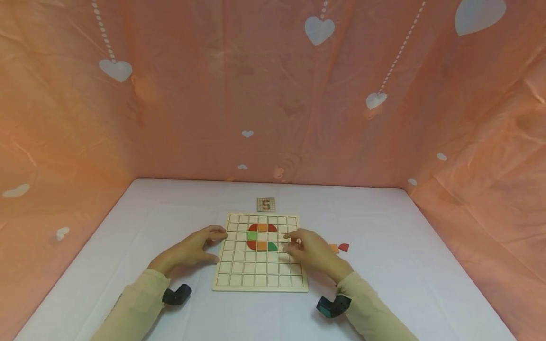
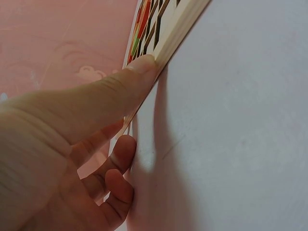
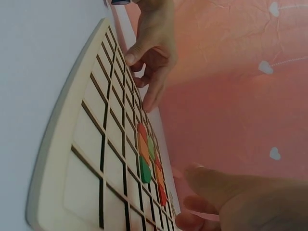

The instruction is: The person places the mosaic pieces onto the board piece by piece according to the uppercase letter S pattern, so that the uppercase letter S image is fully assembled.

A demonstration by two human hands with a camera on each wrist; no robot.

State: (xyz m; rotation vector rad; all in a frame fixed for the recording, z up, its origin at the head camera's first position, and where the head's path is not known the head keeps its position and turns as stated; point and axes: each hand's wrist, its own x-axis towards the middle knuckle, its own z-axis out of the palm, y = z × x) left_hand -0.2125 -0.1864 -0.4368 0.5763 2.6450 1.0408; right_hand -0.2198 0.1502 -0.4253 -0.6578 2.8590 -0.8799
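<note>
A wooden grid board (image 1: 243,280) lies flat on the white table. On its upper part sit several coloured tiles: red quarter-round tiles (image 1: 272,228), orange square tiles (image 1: 262,246), a light green square tile (image 1: 252,236) and a dark green quarter-round tile (image 1: 272,246). My left hand (image 1: 192,247) rests its thumb and fingertips against the board's left edge, the thumb touching the rim in the left wrist view. Over the board's right side is my right hand (image 1: 312,250), thumb and index finger apart, with no tile visible between them.
Beyond the board lies a small card (image 1: 266,204) with a gridded figure like a 5. Right of my right hand are a loose red quarter-round piece (image 1: 343,247) and an orange piece (image 1: 334,248), partly hidden. An orange curtain (image 1: 192,118) with hearts encloses the table.
</note>
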